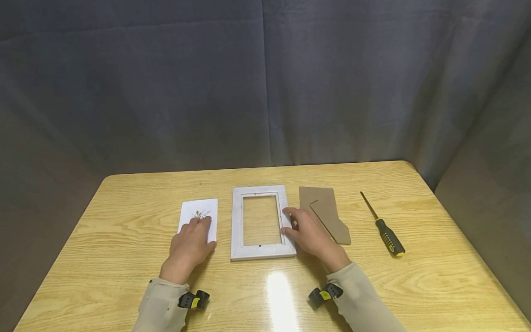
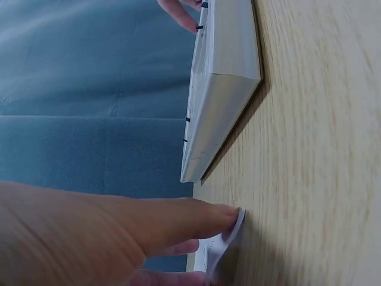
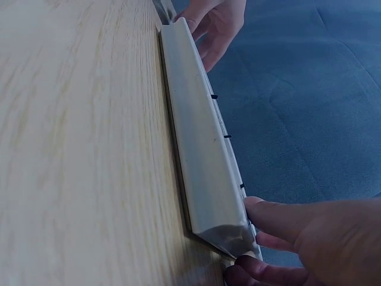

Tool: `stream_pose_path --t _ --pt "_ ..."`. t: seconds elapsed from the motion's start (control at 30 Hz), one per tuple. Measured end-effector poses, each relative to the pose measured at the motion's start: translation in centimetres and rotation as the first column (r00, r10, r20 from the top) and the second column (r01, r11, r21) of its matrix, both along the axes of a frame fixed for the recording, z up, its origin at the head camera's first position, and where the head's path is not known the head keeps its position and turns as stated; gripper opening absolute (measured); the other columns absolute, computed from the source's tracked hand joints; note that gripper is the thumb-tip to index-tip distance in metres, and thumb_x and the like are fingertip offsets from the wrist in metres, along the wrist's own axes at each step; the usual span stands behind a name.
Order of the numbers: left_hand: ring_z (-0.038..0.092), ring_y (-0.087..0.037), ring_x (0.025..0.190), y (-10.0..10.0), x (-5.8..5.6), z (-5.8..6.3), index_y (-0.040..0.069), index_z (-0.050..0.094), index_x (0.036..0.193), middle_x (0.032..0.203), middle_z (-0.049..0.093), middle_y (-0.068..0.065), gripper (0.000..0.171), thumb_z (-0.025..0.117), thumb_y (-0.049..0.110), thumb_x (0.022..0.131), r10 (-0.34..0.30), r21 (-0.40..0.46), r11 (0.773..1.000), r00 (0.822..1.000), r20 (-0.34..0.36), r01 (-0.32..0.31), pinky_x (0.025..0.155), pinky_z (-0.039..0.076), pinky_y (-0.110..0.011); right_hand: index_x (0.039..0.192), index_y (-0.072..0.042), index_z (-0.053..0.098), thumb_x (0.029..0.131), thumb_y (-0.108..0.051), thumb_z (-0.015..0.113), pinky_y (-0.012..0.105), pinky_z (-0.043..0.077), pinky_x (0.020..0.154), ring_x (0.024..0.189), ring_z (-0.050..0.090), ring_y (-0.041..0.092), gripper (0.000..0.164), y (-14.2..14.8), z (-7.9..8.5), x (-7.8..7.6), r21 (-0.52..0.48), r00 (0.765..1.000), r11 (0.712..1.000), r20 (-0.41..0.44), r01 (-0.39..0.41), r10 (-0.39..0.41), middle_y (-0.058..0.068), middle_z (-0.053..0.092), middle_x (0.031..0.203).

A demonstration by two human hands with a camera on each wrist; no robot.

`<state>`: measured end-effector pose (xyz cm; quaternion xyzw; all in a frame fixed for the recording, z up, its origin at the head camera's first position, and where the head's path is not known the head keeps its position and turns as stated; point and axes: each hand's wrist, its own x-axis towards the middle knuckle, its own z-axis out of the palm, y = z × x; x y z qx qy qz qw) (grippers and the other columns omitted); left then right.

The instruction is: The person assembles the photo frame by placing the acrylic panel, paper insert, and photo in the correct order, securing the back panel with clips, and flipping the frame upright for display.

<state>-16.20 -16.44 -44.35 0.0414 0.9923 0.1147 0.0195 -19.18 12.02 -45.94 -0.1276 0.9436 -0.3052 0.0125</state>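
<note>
A white picture frame (image 1: 263, 252) lies flat at the middle of the table, its opening showing bare wood and small dark tabs along the inner edge. My right hand (image 1: 309, 233) grips its right side, with the thumb (image 3: 277, 217) on the upper face and fingers around the outer edge. Left of the frame is a white paper card (image 1: 211, 205) with a small printed plant design. Over the card's lower part, my left hand (image 1: 188, 246) pinches it; in the left wrist view the card's edge (image 2: 229, 241) bends up at the thumb (image 2: 208, 219).
Right of the frame lies a brown backing board (image 1: 321, 196) with a cut line and a notched corner, partly behind my right hand. Farther right is a screwdriver (image 1: 389, 236) with a black and yellow handle. A grey curtain (image 1: 265, 92) hangs behind the wooden table (image 1: 124, 198).
</note>
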Motion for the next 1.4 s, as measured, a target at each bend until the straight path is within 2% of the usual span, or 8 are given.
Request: stream_pose_path --t 0.23,0.4,0.67,0.77,0.87,1.03,1.27,1.4 --pt "0.058 -0.042 0.100 -0.1 0.0 0.1 0.000 0.054 0.130 0.121 0.058 -0.026 0.054 0.064 0.013 0.079 0.018 0.019 1.000 1.000 -0.024 -0.018 0.067 0.052 -0.054 0.128 -0.006 0.058 0.081 -0.023 0.071 0.030 0.051 0.070 0.081 0.056 0.015 0.052 -0.1 0.1 0.1 0.004 1.000 1.000 0.006 0.003 -0.003 0.008 0.063 0.103" --pt "0.064 -0.035 0.084 -0.4 -0.1 0.3 0.001 0.058 0.127 0.111 0.064 -0.023 0.043 0.059 0.011 0.084 0.047 0.067 0.997 0.990 -0.132 -0.039 0.055 0.052 -0.048 0.129 -0.006 0.057 0.081 -0.022 0.071 0.029 0.050 0.068 0.080 0.056 0.014 0.052 -0.1 0.2 0.2 0.001 1.000 1.000 0.013 -0.004 0.004 0.008 0.063 0.102" --pt "0.054 -0.023 0.055 -0.5 -0.4 0.9 -0.002 0.064 0.115 0.090 0.068 -0.021 0.033 0.056 0.006 0.084 0.142 0.189 0.978 0.934 -0.328 -0.082 0.039 0.043 -0.039 0.129 -0.006 0.057 0.081 -0.023 0.071 0.030 0.051 0.070 0.081 0.056 0.014 0.053 -0.1 0.1 0.2 -0.001 1.000 1.000 0.017 -0.003 0.003 0.008 0.063 0.103" --pt "0.053 -0.022 0.052 -0.3 -0.4 1.3 -0.002 0.065 0.110 0.085 0.068 -0.019 0.030 0.057 0.006 0.083 0.173 0.221 0.971 0.907 -0.383 -0.092 0.037 0.041 -0.037 0.129 -0.006 0.057 0.081 -0.023 0.072 0.030 0.051 0.070 0.082 0.056 0.015 0.053 -0.1 0.1 0.2 0.003 1.000 1.000 0.020 0.001 -0.001 0.008 0.063 0.103" --pt "0.060 -0.028 0.058 -0.1 -0.3 1.7 -0.002 0.065 0.108 0.087 0.069 -0.019 0.027 0.058 0.006 0.083 0.191 0.247 0.965 0.882 -0.430 -0.089 0.041 0.046 -0.042 0.129 -0.006 0.057 0.080 -0.023 0.072 0.030 0.050 0.070 0.082 0.056 0.015 0.054 0.0 0.1 0.2 0.004 1.000 1.000 0.019 0.006 -0.006 0.009 0.063 0.103" --pt "0.066 -0.036 0.072 0.4 -0.1 2.5 -0.002 0.065 0.105 0.095 0.068 -0.020 0.025 0.060 0.006 0.081 0.224 0.304 0.949 0.852 -0.474 -0.080 0.050 0.051 -0.049 0.130 -0.007 0.057 0.081 -0.023 0.072 0.030 0.050 0.070 0.082 0.055 0.016 0.054 0.0 0.1 0.1 0.006 1.000 1.000 0.021 0.011 -0.011 0.009 0.063 0.105" --pt "0.059 -0.029 0.062 0.6 0.0 3.0 0.000 0.063 0.098 0.088 0.064 -0.014 0.021 0.058 0.010 0.080 0.268 0.354 0.932 0.815 -0.514 -0.083 0.045 0.045 -0.042 0.130 -0.007 0.056 0.081 -0.023 0.072 0.030 0.050 0.069 0.082 0.055 0.015 0.054 0.0 0.1 0.1 0.007 1.000 1.000 0.024 0.013 -0.013 0.009 0.063 0.105" --pt "0.057 -0.026 0.059 0.8 0.0 3.3 0.003 0.063 0.094 0.079 0.064 -0.010 0.019 0.057 0.013 0.078 0.300 0.393 0.915 0.805 -0.513 -0.090 0.043 0.041 -0.040 0.130 -0.007 0.057 0.081 -0.023 0.072 0.029 0.048 0.067 0.080 0.054 0.015 0.054 -0.1 0.2 0.1 0.002 1.000 1.000 0.025 0.014 -0.014 0.007 0.063 0.102"
